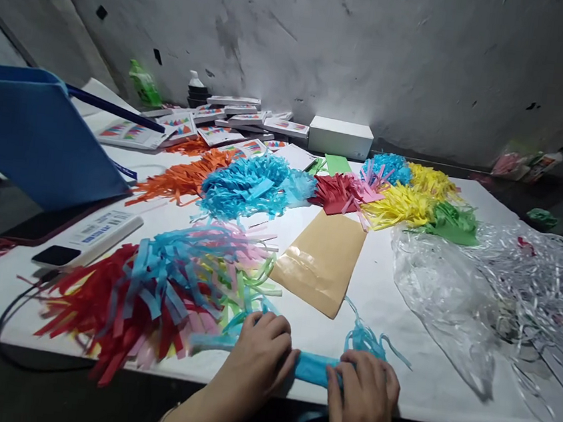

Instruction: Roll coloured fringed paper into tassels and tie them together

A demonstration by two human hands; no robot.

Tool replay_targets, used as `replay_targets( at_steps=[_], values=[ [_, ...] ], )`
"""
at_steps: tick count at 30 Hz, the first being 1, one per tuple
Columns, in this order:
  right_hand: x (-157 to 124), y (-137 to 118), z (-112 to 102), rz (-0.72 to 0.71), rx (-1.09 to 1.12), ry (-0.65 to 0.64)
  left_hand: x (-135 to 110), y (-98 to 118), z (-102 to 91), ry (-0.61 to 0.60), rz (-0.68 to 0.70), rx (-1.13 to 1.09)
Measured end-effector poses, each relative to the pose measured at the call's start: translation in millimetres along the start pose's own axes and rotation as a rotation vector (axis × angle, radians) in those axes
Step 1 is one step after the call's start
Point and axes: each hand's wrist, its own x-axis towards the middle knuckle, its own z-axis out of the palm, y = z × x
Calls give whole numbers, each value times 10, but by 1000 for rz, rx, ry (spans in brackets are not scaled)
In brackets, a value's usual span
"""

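A blue tissue-paper tassel [312, 368] is stretched near the table's front edge, its flat uncut middle showing between my hands. My left hand [261, 350] is closed around its left part, and my right hand [366, 391] grips the right part. Cut fringe sticks out beyond both hands, curling up behind the right one. Beside my left hand lies a pile of red, blue, pink and green fringed tassels [168, 280]. A brown paper envelope [324, 259] rests flat just beyond my hands.
Orange [185, 174], blue [249, 184], dark red [336, 191] and yellow tassels [402, 207] line the middle. Clear plastic bags and silver strands [535, 285] lie right. A white power bank [95, 235] with cable and a blue holder [43, 132] stand left. Flat boxes [231, 120] and a white box [340, 136] sit behind.
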Motion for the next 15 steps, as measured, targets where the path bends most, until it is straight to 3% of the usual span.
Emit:
replay_targets(
  at_steps=[3,8,11,15],
  values=[
    [58,1,12,-119,-5,40,60,-18,44,41,16,51],
    [7,73,-62,-300,195,-41,-38,-7,-65,-75,282,-64],
    [-66,127,-136,-337,193,-59,-148,38,-159,-132,270,-70],
    [-141,140,-211,-354,200,-142,-237,78,-156,-48,281,-79]
  ],
)
